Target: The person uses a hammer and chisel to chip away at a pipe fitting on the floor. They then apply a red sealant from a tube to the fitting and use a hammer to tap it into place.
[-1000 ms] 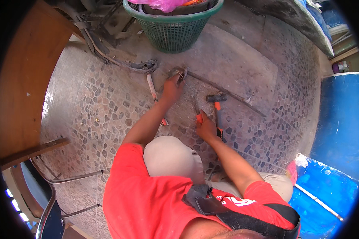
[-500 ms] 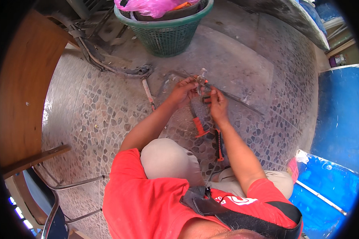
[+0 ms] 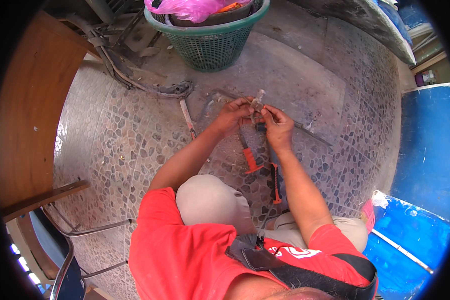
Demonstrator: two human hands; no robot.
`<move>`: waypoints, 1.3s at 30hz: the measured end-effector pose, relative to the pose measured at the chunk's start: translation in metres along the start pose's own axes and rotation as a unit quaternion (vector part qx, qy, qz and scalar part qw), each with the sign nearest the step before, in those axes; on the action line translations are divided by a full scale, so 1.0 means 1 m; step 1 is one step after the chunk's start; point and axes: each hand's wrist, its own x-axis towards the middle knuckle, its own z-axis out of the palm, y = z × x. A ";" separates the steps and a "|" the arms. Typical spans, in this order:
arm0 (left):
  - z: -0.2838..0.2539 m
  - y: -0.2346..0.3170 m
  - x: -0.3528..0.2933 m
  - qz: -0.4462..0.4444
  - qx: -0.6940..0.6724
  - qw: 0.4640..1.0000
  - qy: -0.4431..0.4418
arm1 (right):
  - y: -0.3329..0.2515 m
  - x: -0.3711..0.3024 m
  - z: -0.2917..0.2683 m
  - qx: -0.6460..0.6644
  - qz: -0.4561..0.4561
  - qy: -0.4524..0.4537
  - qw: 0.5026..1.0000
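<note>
Holding a small dusty piece [image 3: 257, 104] up between both hands, above the floor [image 3: 150, 150] and near the head of a hammer [image 3: 275, 181]. Pinching it on one side with the left hand [image 3: 233, 115], in a narrow grip with thumb and fingers bent close. Meeting it on the other side with the fingertips of the right hand [image 3: 280, 129], gathered tight, also in a narrow grip.

One second ago, grasping the orange handle of a chisel [image 3: 249, 157] with the right hand, well apart from the left; now gripping beside the left instead, with the chisel lying loose on the floor. Compared with half a second ago, working in nearly the same spot, with only slight shifts of the right hand.

Hard to make out exactly what is pinched, being small and partly covered by fingers. Blocking part of the hammer from view with the right hand. Difficult to follow the chisel's far end, close below the left hand. Cut off by the upper edge at the green basket [image 3: 205, 47] and its pink bag [image 3: 187, 10].
</note>
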 end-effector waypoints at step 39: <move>0.000 0.023 -0.001 0.022 0.127 0.990 0.053 | 0.002 0.015 -0.010 0.163 0.076 -0.021 0.983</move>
